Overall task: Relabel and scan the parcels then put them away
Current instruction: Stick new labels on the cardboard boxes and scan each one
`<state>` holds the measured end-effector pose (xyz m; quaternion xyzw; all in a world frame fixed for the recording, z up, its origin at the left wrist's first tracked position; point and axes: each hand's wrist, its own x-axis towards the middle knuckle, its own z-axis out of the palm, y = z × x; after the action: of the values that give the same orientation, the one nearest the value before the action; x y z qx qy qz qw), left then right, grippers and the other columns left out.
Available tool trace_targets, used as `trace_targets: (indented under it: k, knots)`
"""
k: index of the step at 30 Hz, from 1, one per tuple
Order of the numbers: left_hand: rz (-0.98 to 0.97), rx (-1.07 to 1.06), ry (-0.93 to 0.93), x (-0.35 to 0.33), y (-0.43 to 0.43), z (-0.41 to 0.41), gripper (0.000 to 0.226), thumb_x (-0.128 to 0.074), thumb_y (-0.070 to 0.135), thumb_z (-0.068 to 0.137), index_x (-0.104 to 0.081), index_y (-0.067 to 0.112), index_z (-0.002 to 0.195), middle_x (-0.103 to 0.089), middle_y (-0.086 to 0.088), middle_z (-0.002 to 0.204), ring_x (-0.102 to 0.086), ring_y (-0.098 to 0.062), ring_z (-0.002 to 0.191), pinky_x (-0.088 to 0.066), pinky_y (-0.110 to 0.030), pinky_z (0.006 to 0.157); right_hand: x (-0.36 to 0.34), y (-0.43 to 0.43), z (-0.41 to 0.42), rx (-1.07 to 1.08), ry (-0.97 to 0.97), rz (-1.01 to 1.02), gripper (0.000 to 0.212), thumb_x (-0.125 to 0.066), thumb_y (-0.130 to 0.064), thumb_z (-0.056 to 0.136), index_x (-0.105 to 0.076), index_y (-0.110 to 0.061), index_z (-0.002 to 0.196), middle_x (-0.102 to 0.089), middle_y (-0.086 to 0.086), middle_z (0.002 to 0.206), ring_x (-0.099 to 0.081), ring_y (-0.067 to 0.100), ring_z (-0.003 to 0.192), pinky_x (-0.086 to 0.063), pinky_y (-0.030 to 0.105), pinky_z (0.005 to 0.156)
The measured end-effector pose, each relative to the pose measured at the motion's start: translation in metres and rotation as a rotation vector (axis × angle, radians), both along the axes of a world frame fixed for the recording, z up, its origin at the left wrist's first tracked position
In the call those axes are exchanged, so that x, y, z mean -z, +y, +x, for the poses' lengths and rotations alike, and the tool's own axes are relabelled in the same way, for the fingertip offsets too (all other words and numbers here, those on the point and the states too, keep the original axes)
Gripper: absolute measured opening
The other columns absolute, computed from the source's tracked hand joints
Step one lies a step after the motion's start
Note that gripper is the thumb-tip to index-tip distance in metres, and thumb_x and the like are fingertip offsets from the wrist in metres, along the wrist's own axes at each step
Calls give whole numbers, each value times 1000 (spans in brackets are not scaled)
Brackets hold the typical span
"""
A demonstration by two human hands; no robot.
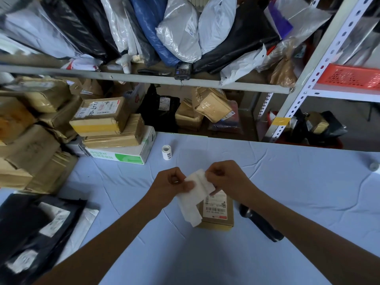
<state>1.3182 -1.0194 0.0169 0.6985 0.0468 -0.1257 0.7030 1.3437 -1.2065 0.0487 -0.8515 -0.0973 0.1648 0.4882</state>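
Okay, lower centre: small cardboard parcel (218, 212) on the blue table (298, 182), dark cylinder (261, 225) just right. Above it, left hand (174, 182) and right hand (224, 177) both pinch a white label strip (195, 194). Label roll (167, 154) further up; handheld scanner (182, 70) on top-centre shelf.

Small brown parcel (218, 220) lying flat, barcode label (214, 204) facing up; crumpled white label strip (195, 194) pinched above its left edge.

Forearms extended, left hand (174, 182) and right hand (224, 177) close together, both pinching a paper strip (190, 204)
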Motion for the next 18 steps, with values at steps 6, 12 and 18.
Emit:
trace_targets:
  k: [6, 12, 18]
  knots:
    - [-31, 26, 137, 25, 4, -5, 16, -66, -2, 82, -57, 6, 71, -65, -1, 66, -61, -12, 63, -50, -23, 62, 21, 6, 6, 21, 60, -124, 26, -58, -6, 88, -62, -15, 64, -65, 1, 64, -65, 8, 47, -49, 14, 49]
    - [-29, -70, 317, 69, 10, -8, 15, -69, -1, 82, -61, 8, 74, -64, 0, 62, -57, -15, 62, -45, -21, 58, 61, 3, 23, 167, 132, -275, 21, -53, -6, 86, -61, 3, 69, -67, 21, 71, -67, 18, 53, -52, 28, 47]
    - [204, -128, 411, 126, 26, -14, 23, -81, 15, 67, -65, 13, 83, -67, -5, 74, -60, -22, 74, -41, -25, 64, 76, -9, 23, 234, -8, -491, 24, -49, -12, 90, -54, -7, 67, -59, 13, 71, -64, 31, 70, -48, 34, 59]
